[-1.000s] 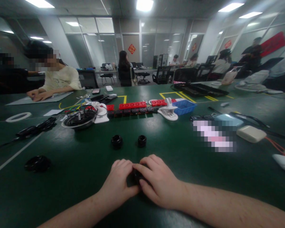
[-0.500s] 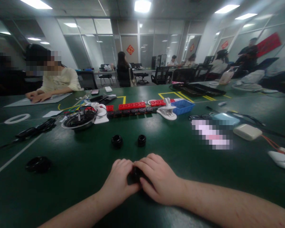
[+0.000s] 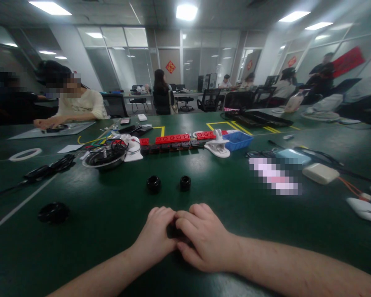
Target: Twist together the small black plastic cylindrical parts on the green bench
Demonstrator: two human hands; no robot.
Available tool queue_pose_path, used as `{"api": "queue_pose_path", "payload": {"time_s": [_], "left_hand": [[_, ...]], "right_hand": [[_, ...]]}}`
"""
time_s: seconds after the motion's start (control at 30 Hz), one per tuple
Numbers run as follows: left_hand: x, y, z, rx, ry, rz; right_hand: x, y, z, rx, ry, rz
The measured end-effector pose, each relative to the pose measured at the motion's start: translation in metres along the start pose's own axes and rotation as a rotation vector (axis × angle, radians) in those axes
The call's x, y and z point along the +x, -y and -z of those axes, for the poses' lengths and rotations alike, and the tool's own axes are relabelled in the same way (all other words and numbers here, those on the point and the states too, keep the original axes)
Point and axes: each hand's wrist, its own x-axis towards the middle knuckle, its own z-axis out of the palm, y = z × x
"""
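Both my hands meet low in the middle of the view, close above the green table. My left hand (image 3: 156, 233) has its fingers curled round the left side of a dark, rounded object (image 3: 174, 232). My right hand (image 3: 205, 239) closes over the same object from the right, with bent fingers and the thumb below. Most of the object is hidden by the fingers, and its kind cannot be made out. Just beyond stand two small black rings, a left one (image 3: 153, 184) and a right one (image 3: 185, 183). A larger black ring-shaped piece (image 3: 53, 212) lies to the left.
Across the table run red and black block strips (image 3: 172, 139), between a metal bowl of cables (image 3: 105, 159) and a blue bin (image 3: 238, 141). A white clip stand (image 3: 218, 146) is beside the bin. At right lies a cream case (image 3: 320, 173). A co-worker (image 3: 80, 103) sits far left.
The fingers of my right hand have shifted slightly on the dark object, and less of it shows. The view has tilted a little. A dark thing now shows at the co-worker's hands.
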Motion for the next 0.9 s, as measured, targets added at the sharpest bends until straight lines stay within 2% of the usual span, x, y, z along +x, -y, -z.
{"api": "queue_pose_path", "payload": {"time_s": [0.33, 0.7, 0.9], "left_hand": [[-0.0011, 0.0024, -0.0011, 0.010, 0.020, -0.010], [0.0006, 0.0016, 0.0006, 0.003, 0.013, 0.030], [0.0017, 0.0034, 0.0005, -0.004, 0.024, 0.014]], "right_hand": [[-0.0068, 0.0045, -0.0053, 0.054, -0.004, 0.150], [-0.0081, -0.0005, -0.0063, 0.060, -0.112, 0.075], [-0.0072, -0.0047, -0.0037, 0.104, -0.108, 0.016]]}}
